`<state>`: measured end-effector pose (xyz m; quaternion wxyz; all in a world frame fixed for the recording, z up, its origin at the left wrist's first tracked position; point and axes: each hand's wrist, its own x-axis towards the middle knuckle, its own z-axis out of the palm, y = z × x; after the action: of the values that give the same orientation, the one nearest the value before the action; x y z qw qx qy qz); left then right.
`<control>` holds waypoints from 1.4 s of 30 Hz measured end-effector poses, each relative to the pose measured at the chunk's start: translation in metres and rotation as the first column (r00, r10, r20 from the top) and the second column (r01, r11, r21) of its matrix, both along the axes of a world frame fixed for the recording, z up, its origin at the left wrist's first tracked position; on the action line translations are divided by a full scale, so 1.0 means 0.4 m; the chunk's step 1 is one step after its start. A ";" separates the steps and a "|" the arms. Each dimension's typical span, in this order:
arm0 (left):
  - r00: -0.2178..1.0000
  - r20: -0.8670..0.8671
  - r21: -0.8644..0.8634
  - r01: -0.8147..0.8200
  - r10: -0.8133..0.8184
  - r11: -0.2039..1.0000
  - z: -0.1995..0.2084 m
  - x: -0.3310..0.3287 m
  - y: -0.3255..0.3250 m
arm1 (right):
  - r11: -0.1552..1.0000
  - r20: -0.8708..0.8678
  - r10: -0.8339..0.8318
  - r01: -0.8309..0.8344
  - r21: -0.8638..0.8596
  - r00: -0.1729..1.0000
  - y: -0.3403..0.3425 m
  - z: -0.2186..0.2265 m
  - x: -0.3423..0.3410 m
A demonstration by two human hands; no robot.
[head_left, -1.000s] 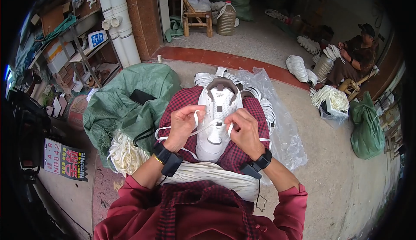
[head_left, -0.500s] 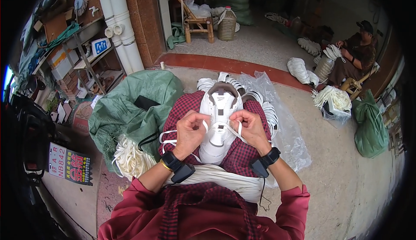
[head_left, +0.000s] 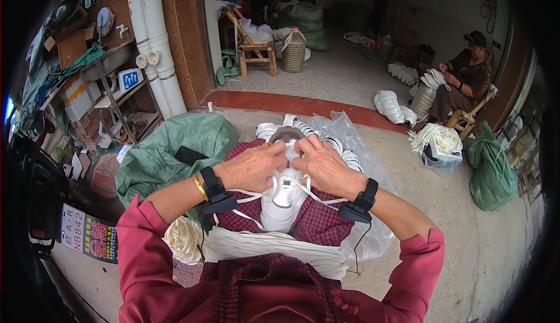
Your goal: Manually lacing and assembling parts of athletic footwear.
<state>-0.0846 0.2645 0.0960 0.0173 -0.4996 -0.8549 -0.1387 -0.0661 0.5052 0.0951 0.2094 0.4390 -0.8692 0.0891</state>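
A white sneaker (head_left: pixel 279 209) with a grey-brown collar rests on my lap, over checked red-and-black cloth, its toe toward me. My left hand (head_left: pixel 254 167) is bent over the left side of its lacing area, fingers closed. Opposite it, my right hand (head_left: pixel 328 167) curls over the right side, the two sets of fingertips close together near the tongue. Both hands appear to hold a white shoelace (head_left: pixel 248 196), whose loose lengths trail to either side; the exact grip is hidden under my fingers. A bundle of white laces (head_left: pixel 274 250) lies across my lap.
A green sack (head_left: pixel 154 139) with a dark phone (head_left: pixel 190 155) on it stands at left, near a heap of cream laces (head_left: pixel 182 241). Clear plastic (head_left: pixel 376 206) spreads at right. Beyond sits a person (head_left: pixel 475 75) handling laces, near a green bag (head_left: pixel 492 171).
Both my hands have moved up the shoe from the lower eyelets toward the collar, and my elbows have spread wider. The view has shifted slightly.
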 end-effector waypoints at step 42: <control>0.940 0.252 0.089 -0.259 0.230 0.962 -0.089 -0.138 -0.023 | 0.465 0.604 0.251 0.453 -0.760 0.756 -0.143 -0.101 -0.145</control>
<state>-0.1397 0.2551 0.0606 -0.0386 -0.3672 -0.8962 -0.2461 -0.1239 0.4479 0.0548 0.0970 0.1500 -0.7359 0.6530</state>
